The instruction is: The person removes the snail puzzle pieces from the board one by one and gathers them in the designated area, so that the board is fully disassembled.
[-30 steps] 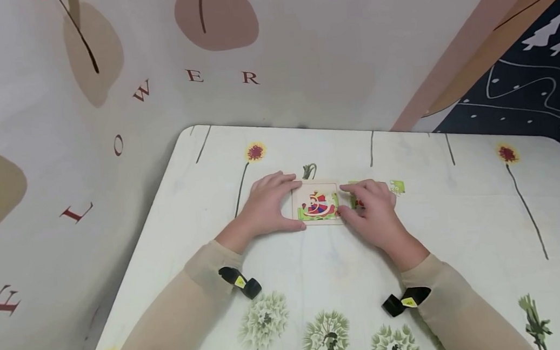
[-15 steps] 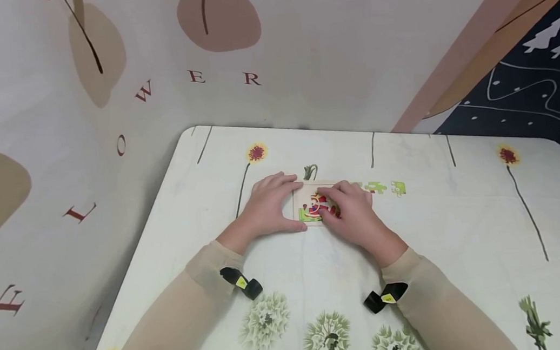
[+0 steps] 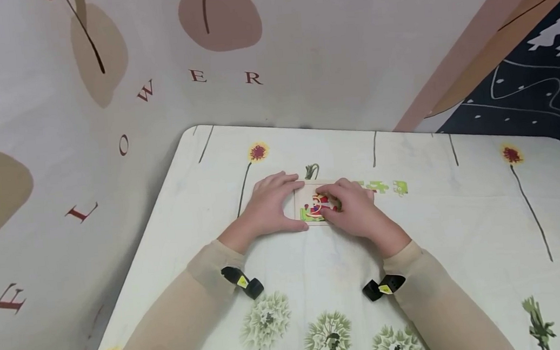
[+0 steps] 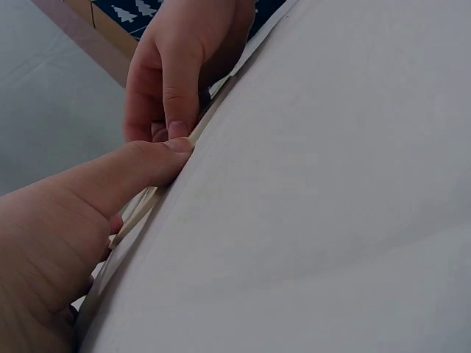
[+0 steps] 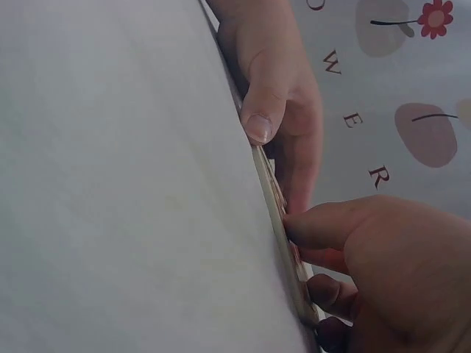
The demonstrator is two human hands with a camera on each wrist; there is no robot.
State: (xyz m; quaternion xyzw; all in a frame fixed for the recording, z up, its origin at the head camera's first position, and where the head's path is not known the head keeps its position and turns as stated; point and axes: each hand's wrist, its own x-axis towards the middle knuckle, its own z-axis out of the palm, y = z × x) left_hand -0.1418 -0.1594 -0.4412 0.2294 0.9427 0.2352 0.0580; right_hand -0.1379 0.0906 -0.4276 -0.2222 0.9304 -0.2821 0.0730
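The right hand [image 3: 359, 210] is now shifted onto the pale rectangular wooden puzzle board [image 3: 303, 195], clamped by the left hand [image 3: 269, 209] toward the white flowered worktop's [image 3: 459, 227] far edge; the right's grip cannot be told. Fitting seems underway; gentle pressing seems needed.

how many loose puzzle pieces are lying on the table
At least 2: one green piece just right of the right hand, a second green piece farther right; the hand may hide more.

White tablecloth [image 3: 460, 238], printed: red-yellow flowers [image 3: 258, 152], pale green dandelions [image 3: 327, 337] along near side. Behind: pale backdrop [image 3: 330, 57], dark red letters [image 3: 252, 78] spelling FLOWER, beige and pinkish blobs [image 3: 220, 19]. Far right: navy panel [image 3: 523, 98], white trees [image 3: 550, 28].
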